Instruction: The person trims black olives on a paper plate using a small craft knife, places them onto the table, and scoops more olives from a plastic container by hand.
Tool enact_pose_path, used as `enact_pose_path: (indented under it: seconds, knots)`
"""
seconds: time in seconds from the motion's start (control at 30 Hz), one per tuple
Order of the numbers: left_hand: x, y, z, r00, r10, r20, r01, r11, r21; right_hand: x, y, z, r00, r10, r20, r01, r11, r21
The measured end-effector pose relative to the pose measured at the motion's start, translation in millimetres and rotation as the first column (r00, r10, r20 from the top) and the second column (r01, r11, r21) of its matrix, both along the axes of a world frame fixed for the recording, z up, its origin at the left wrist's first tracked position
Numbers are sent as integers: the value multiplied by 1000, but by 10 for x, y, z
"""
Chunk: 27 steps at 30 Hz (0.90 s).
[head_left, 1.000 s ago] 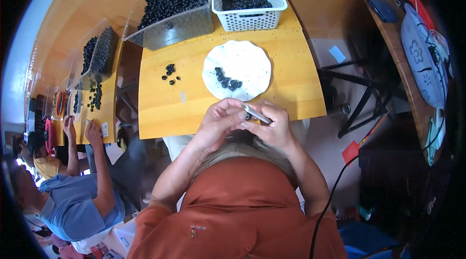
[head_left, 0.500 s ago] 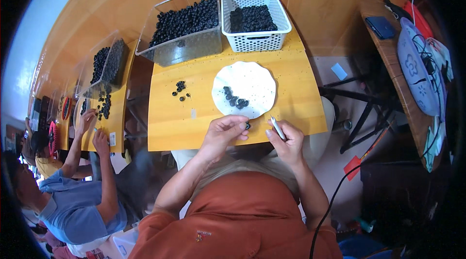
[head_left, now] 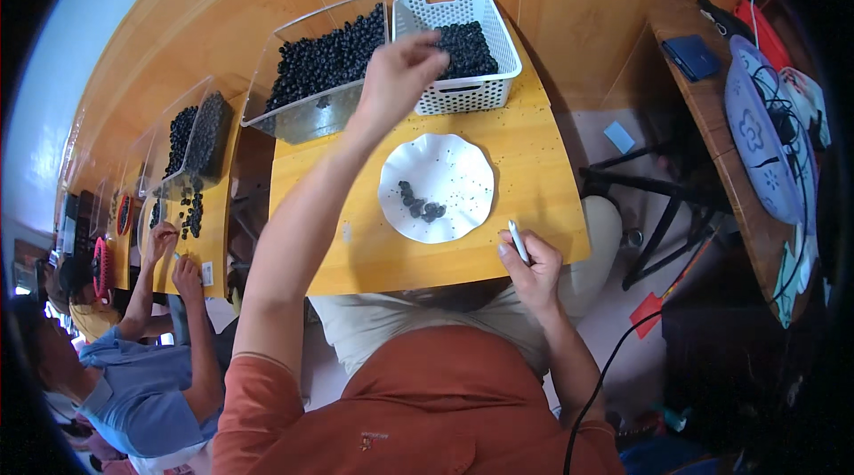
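My left hand (head_left: pixel 402 70) reaches over the near left corner of a white perforated basket (head_left: pixel 471 97). Its fingers are bent together; anything between them is too small or hidden to make out. Inside the basket lies a heap of small round black pieces (head_left: pixel 467 50). My right hand (head_left: pixel 536 272) stays at the table's near right edge, closed around a slim white pen-like tool (head_left: pixel 519 244) that points up. Between the two hands stands a white scalloped plate (head_left: pixel 458 181), with several black pieces (head_left: pixel 422 205) at its lower left and dark specks across it.
A clear plastic bin (head_left: pixel 307 124) full of black pieces stands left of the basket. At a neighbouring table on the left, a person in a blue shirt (head_left: pixel 147 386) handles similar pieces. To the right are a wooden side table (head_left: pixel 712 132) and black folding legs (head_left: pixel 663 226).
My left hand has gone from the plate's near edge, where it pinched a black piece, up to the basket. My right hand still holds the white tool, slightly lower. The view has shifted a little.
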<state>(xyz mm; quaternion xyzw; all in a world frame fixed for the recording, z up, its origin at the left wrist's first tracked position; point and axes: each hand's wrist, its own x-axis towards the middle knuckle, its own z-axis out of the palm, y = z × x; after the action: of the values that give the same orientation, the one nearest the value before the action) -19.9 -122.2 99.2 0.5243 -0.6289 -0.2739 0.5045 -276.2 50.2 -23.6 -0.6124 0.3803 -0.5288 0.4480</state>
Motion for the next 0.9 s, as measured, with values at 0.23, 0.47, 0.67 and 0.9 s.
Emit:
enact_pose_path:
  seconds: [0.23, 0.47, 0.67, 0.9]
  knots:
    - [-88, 123, -273, 969, 0, 248, -7, 1000, 26, -112, -101, -90, 999, -37, 29, 35, 995, 90]
    - [91, 746, -848, 954, -102, 281, 38, 974, 224, -93, -163, -68, 1000, -3, -3, 3, 995, 102]
    - [135, 828, -835, 877, -255, 407, 95, 923, 374, -56, -194, -67, 1000, 11, -16, -9, 996, 90]
    - [48, 913, -653, 836, -415, 359, 228, 858, 460, -89, -172, -70, 995, -7, -103, 16, 996, 89]
